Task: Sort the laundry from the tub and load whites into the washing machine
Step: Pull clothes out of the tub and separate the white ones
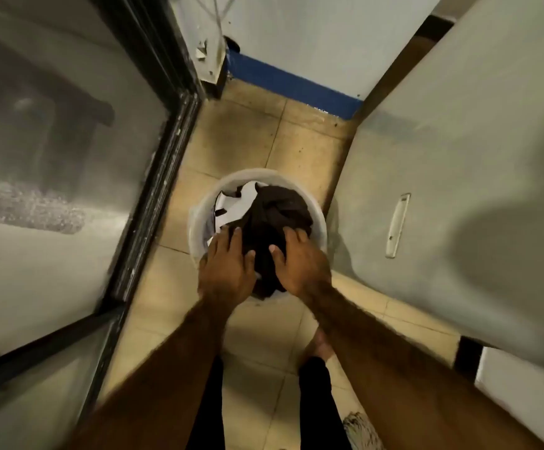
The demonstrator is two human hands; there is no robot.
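Observation:
A round white tub [322,226] stands on the tiled floor below me, between a glass door and a grey appliance. A dark brown garment [277,209] lies on top of the pile in it, with a white garment [236,203] showing at the tub's far left. My left hand [228,267] rests palm down on the near left of the pile, fingers spread over the dark cloth and the tub's rim. My right hand [300,259] presses on the dark garment at the near right, its fingers curled into the cloth. What lies deeper in the tub is hidden.
A dark-framed glass door [153,177] runs along the left. A large grey appliance [459,151] with a pale handle [397,225] fills the right. A blue skirting strip [296,89] lines the far wall. My legs and a bare foot [319,345] stand just behind the tub.

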